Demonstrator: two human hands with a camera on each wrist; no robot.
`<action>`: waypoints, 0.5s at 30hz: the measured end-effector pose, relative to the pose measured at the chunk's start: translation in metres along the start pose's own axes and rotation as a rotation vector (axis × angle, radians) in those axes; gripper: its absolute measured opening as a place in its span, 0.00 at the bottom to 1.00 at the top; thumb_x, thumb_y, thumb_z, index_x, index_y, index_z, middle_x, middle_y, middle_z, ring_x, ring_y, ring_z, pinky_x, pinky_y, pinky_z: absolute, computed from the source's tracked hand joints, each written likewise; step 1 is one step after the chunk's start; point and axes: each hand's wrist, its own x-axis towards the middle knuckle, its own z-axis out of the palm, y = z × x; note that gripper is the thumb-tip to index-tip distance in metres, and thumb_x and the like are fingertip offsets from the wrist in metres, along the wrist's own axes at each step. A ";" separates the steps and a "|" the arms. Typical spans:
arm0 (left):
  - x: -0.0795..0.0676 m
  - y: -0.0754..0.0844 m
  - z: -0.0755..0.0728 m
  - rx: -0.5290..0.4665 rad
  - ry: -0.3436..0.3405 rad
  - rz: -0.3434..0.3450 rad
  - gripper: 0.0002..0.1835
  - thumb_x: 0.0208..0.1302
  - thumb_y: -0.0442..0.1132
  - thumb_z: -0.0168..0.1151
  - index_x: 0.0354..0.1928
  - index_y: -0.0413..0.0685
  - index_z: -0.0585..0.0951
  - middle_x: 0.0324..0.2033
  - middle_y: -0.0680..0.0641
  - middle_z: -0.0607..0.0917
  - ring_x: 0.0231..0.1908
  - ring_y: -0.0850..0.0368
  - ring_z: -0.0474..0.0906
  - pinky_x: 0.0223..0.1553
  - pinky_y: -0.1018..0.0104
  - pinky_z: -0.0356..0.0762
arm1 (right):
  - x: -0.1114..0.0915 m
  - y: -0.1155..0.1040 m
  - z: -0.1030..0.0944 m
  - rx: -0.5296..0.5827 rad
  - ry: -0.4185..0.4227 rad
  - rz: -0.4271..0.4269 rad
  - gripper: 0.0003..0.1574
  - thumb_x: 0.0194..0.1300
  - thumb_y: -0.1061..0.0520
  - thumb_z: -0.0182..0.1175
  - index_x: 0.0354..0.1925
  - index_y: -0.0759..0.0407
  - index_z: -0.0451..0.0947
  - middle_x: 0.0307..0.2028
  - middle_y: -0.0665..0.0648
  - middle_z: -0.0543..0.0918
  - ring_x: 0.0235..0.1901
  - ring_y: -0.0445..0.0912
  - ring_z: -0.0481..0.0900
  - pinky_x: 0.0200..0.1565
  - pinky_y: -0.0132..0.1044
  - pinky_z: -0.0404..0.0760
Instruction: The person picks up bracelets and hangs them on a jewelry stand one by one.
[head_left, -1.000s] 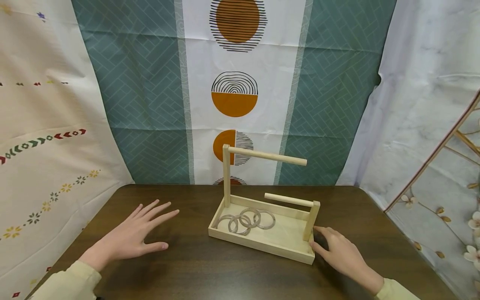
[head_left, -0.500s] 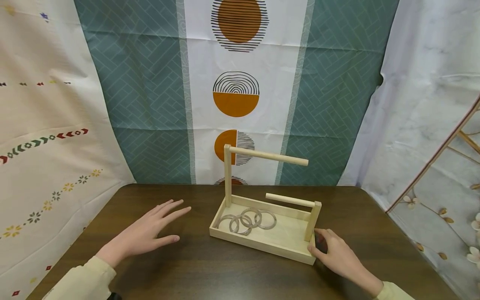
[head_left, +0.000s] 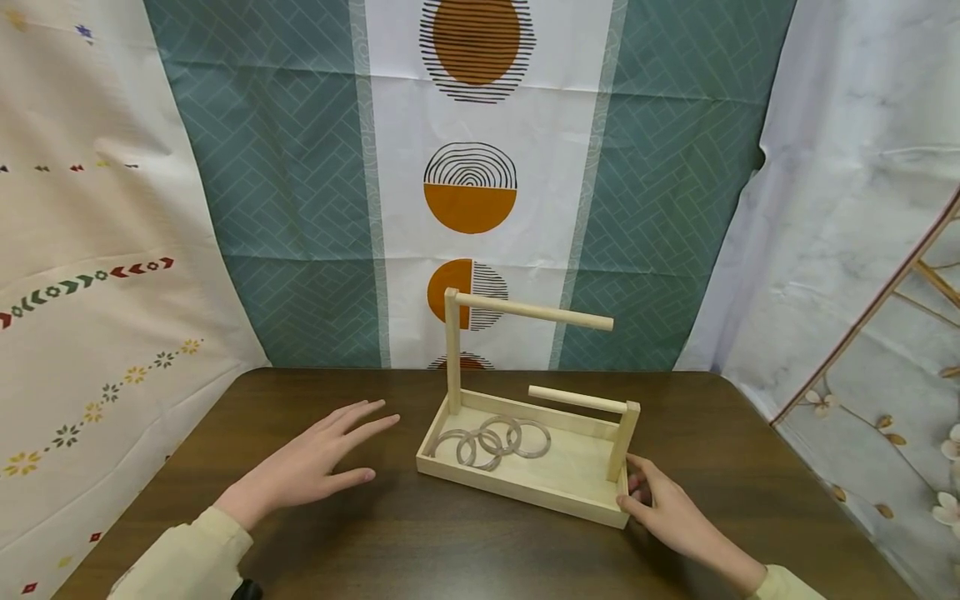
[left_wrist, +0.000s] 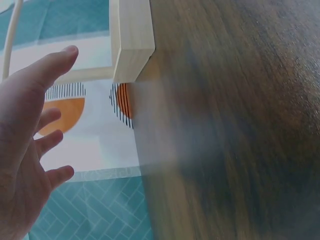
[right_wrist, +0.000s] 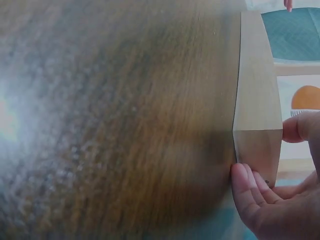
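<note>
On the table stands a shallow light-wood tray [head_left: 517,495] with a tall left post [head_left: 453,354] and a short right post [head_left: 623,443]. Each post carries a sideways dowel. Several greyish see-through rings [head_left: 536,456] lie overlapping in the tray's left part. My right hand [head_left: 672,512] grips the tray's right end, thumb on the top edge; in the right wrist view its fingers [right_wrist: 241,182] curl against the end wall. My left hand [head_left: 318,462] hovers left of the tray, fingers spread and holding nothing. The left wrist view shows the tray's corner [left_wrist: 136,62] beyond the thumb.
The dark wood table [head_left: 420,550] ends at a patterned cloth [head_left: 300,208] hanging behind it. More cloth hangs along the left and right sides. The upper dowel [head_left: 536,311] sticks out to the right above the tray; the lower dowel [head_left: 573,398] points left.
My left hand has moved right, closer to the tray. The right hand stays at the tray's right end, its fingers now more curled against it. The tray and rings have not visibly moved.
</note>
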 end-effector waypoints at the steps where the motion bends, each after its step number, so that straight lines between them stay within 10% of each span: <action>1: 0.001 0.000 0.000 -0.001 -0.002 0.000 0.39 0.65 0.57 0.63 0.76 0.66 0.60 0.74 0.47 0.63 0.72 0.40 0.62 0.64 0.40 0.69 | 0.000 0.000 0.000 0.005 -0.002 -0.004 0.41 0.63 0.57 0.65 0.67 0.74 0.62 0.39 0.55 0.79 0.33 0.33 0.73 0.33 0.28 0.74; 15: 0.009 0.003 0.003 -0.003 -0.018 0.031 0.41 0.62 0.53 0.68 0.75 0.65 0.61 0.75 0.48 0.63 0.71 0.45 0.64 0.63 0.45 0.73 | 0.005 -0.004 0.005 0.189 -0.150 0.035 0.48 0.68 0.58 0.60 0.74 0.75 0.48 0.49 0.68 0.75 0.37 0.41 0.77 0.32 0.32 0.83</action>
